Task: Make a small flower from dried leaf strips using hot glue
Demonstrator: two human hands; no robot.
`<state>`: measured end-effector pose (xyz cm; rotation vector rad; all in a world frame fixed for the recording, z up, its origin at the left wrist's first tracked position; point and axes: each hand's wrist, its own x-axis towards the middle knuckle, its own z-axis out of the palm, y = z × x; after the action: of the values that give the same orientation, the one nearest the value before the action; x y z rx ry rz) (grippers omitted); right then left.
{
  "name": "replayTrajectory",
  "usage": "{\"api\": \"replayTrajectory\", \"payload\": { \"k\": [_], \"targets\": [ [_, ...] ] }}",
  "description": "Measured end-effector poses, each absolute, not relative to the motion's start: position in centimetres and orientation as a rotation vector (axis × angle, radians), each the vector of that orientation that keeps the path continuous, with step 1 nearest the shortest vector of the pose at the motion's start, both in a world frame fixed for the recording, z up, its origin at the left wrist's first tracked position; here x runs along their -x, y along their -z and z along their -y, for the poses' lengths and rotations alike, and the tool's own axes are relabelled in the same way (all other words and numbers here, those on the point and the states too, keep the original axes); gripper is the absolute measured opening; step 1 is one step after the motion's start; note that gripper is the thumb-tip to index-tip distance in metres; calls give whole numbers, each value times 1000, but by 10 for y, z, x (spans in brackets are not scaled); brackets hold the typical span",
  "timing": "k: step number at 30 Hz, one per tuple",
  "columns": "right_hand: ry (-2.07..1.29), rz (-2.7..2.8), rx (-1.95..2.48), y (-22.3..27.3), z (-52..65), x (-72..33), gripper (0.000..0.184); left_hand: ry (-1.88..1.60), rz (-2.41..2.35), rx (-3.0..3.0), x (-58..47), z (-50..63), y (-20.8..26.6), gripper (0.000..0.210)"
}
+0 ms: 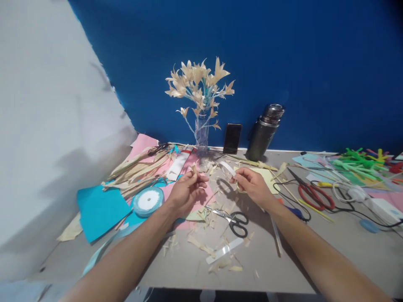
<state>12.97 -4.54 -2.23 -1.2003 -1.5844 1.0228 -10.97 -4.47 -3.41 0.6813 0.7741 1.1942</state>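
Observation:
Between the thumb and fingers of my left hand (189,189) is a small piece of dried husk (194,168), pale and tan. My right hand (251,184) pinches a white strip (227,168) that curves up and to the left, clear of the table. Below and between the hands lie small black-handled scissors (231,220), blades pointing left, among scattered husk scraps (201,246). Nearer the front edge rests a clear plastic strip (225,250). A vase (202,132) of cream husk flowers (198,79) stands behind, against the blue wall.
Left are a ribbon spool (148,202), blue paper (102,209) and a pile of dried husks (138,170). A phone (232,138) and a leaning flask (266,132) stand at the back. Right are red-handled scissors (315,197), cables, a power strip (385,211) and green pipe cleaners (359,165).

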Motion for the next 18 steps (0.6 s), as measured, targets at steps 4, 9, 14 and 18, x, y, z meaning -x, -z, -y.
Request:
{"api": "replayTrajectory", "payload": {
  "k": [4, 9, 14, 18],
  "targets": [
    [-1276, 1493, 1042, 27, 49, -125, 29, -1245, -809, -779, 107, 49, 29, 15],
    [-1468, 1539, 949, 26, 60, -119, 28, -1452, -970, -1045, 106, 50, 30, 29],
    [-1633, 1555, 898, 28, 69, -111, 25, -1258, -917, -1148, 100, 58, 35, 39],
    [-1680, 1562, 908, 24, 76, -106, 19, -1347, -914, -1234, 94, 67, 32, 38]
  ]
}}
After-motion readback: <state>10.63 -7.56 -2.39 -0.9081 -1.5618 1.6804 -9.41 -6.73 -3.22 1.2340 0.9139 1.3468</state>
